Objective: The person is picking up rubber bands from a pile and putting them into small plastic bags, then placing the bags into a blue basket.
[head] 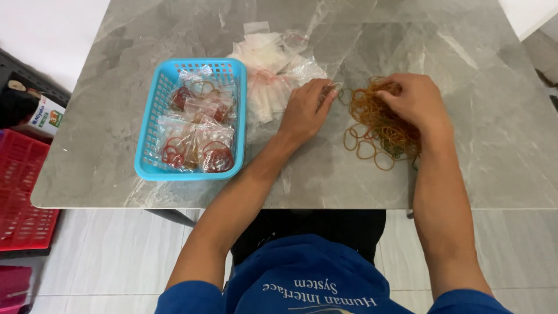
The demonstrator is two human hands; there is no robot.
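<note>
A loose pile of orange-brown rubber bands (381, 125) lies on the grey marble table (325, 174). My right hand (414, 100) rests on top of the pile, its fingers pinched on some bands. To its left, my left hand (306, 110) holds a small clear plastic bag (330, 90) at its fingertips, close to the pile's edge. A heap of empty clear bags (270, 70) lies just left of my left hand. A light blue plastic basket (151, 125) further left holds several small bags filled with rubber bands (200, 145).
A red plastic crate (20, 192) stands on the floor at the far left, with a small carton (46, 115) above it. The table's front edge runs just in front of my forearms. Pale floor tiles show below.
</note>
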